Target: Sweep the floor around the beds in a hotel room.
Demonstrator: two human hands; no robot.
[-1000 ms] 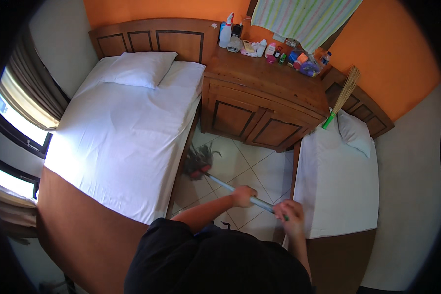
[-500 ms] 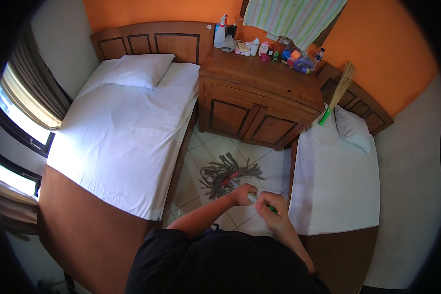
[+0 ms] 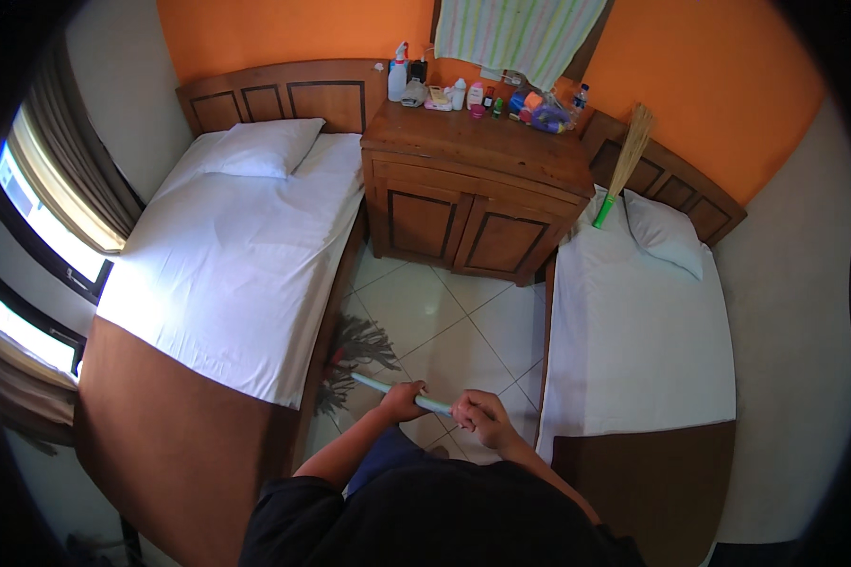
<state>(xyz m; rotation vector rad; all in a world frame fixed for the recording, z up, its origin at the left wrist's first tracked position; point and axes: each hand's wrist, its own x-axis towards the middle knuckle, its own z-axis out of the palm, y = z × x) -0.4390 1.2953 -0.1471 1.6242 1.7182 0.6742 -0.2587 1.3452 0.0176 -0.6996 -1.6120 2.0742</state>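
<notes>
A string mop [image 3: 365, 344] with grey strands and a red head rests on the tiled floor [image 3: 435, 326], its strands against the side of the left bed. Its pale handle slopes from the head toward my body. Lower on that handle, closer to the mop head, my left hand [image 3: 405, 402] is wrapped round it. My right hand [image 3: 483, 417] closes on the upper end of the handle, to the right of the left one. The strands nearest the bed are partly hidden by its edge.
Beds with white sheets flank the floor strip: a left bed [image 3: 217, 255] and a right bed [image 3: 643, 331]. A wooden cabinet [image 3: 473, 156] carrying bottles stands between their headboards. On the right bed a stick broom [image 3: 624, 168] with a green handle leans near the pillow [image 3: 665, 231].
The mop head has swung left, from mid-floor to the left bed's side. Both hands have moved left and slightly down, still gripping the handle.
</notes>
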